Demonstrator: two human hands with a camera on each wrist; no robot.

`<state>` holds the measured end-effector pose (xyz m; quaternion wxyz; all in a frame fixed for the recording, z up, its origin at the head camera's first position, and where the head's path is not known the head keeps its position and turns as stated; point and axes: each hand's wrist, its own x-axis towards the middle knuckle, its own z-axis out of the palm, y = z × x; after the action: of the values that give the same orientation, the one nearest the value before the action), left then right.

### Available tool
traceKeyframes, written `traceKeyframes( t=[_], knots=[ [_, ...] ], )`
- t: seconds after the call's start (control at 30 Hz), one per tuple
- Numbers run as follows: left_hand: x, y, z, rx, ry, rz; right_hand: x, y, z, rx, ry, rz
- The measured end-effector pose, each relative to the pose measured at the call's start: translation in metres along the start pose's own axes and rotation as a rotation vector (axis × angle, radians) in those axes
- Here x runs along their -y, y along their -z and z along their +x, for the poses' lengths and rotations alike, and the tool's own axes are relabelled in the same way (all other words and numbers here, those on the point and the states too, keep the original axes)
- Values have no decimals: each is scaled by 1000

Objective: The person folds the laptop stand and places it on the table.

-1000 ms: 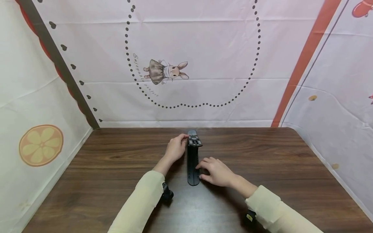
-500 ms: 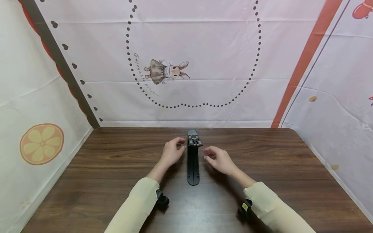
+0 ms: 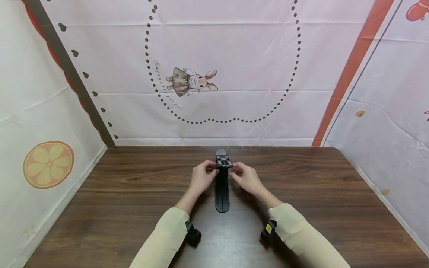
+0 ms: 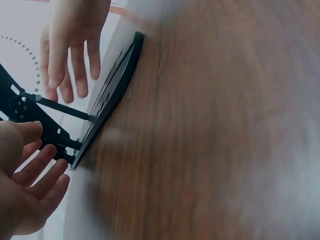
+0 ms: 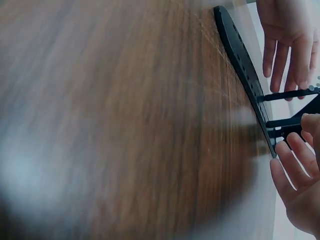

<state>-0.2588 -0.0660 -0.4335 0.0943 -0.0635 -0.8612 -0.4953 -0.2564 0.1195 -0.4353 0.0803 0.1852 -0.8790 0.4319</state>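
Observation:
A black folding stand (image 3: pixel 222 193) is on the table, its long flat base pointing away from me. Above the far part of the base sits a small slotted top plate (image 3: pixel 223 160). Dark struts (image 4: pixel 62 107) join base and upper part in the left wrist view. My left hand (image 3: pixel 202 176) pinches the stand's upper part from the left with thumb and forefinger. From the right, my right hand (image 3: pixel 247 179) pinches it likewise, just under the top plate. The other fingers of both hands hang loose. The exact contact points are partly hidden.
The brown wooden table (image 3: pixel 140 216) ends at a white printed cloth (image 3: pixel 234 74) behind the stand, and cloth hangs on both sides. A small black camera is on each wrist, one on the left (image 3: pixel 193 233) and one on the right (image 3: pixel 268 232).
My right hand has gone from the near end of the base up to the top part. My left hand came away, then moved back in, slightly nearer. The stand stays put.

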Motion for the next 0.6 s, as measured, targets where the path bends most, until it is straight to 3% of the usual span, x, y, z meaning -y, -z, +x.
traceKeyframes(
  t=[0.17,0.6],
  knots=[
    [-1,-5,0,-9,19,4,4,-6,4,3,-33,8],
    [-1,-13,1,-93,-18,38,4,-16,11,-75,-52,-33]
  ],
)
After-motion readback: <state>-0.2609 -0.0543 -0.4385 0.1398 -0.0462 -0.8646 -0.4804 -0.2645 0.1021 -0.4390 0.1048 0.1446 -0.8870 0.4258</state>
